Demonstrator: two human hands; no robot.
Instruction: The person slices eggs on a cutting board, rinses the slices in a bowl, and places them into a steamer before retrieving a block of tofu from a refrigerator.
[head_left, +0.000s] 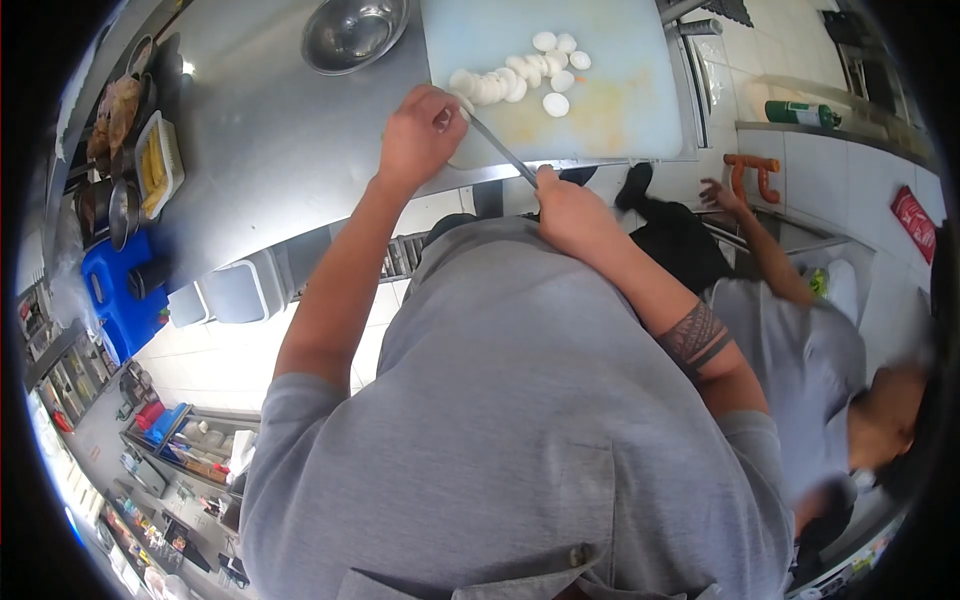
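White round slices (490, 87) lie in an overlapping row on a pale cutting board (630, 110), with a few loose ones at the row's right end. My right hand (575, 215) is wrapped round the handle of a knife (505, 152) at the board's near edge. The blade points up and left toward my left hand (423, 130). That hand is closed at the board's left edge, fingertips pinched on a small white piece beside the blade tip; the piece is mostly hidden.
A metal bowl (352, 35) stands left of the board on the steel counter (260, 130). A white tray of yellow food (155, 170) and a blue container (118, 290) are at left. Another person in grey (790, 350) is close on the right, one arm stretched out.
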